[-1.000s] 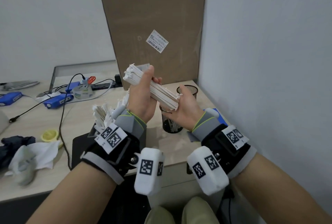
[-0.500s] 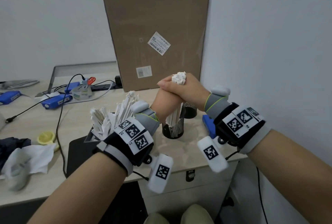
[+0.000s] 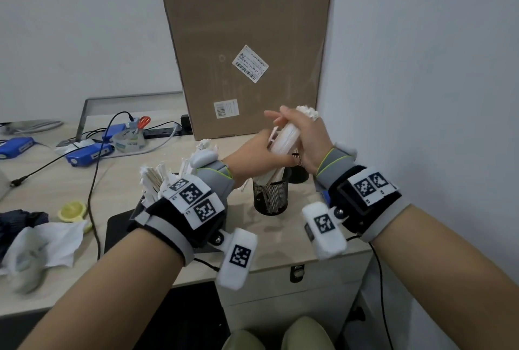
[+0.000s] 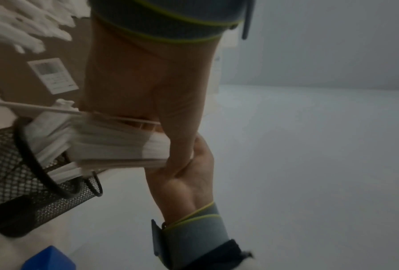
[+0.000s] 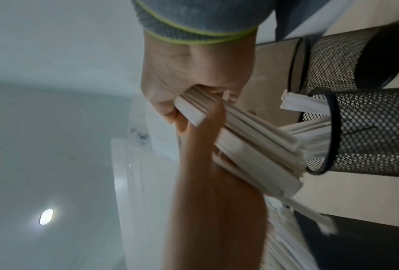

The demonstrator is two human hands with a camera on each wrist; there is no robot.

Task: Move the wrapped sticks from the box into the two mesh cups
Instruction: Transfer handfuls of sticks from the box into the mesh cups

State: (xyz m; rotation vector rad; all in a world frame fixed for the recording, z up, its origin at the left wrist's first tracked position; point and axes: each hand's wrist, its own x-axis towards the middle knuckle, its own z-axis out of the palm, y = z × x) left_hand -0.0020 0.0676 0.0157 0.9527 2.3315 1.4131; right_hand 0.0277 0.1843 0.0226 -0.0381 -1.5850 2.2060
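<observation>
A thick bundle of white wrapped sticks (image 3: 286, 136) leans over the near black mesh cup (image 3: 271, 198), its lower ends inside the rim. My left hand (image 3: 258, 150) holds the bundle from the left, and my right hand (image 3: 306, 133) grips its top from the right. In the right wrist view the right hand (image 5: 193, 69) curls round the stick ends (image 5: 251, 146) at the cup (image 5: 367, 131). The far mesh cup (image 3: 300, 174) stands just behind, partly hidden. More sticks (image 3: 153, 178) stand in the black box (image 3: 120, 226) behind my left wrist.
A tall cardboard carton (image 3: 244, 54) stands right behind the cups, and a white wall (image 3: 421, 96) closes the right side. Blue devices (image 3: 87, 153), cables, a tape roll (image 3: 129, 140), a yellow lid (image 3: 71, 210) and crumpled tissue (image 3: 47, 243) lie to the left. The desk edge (image 3: 280, 268) runs just under my wrists.
The bundle went from slanted in the air to upright over the near cup, and now leans with its lower ends in the cup. Both hands moved forward and down with it.
</observation>
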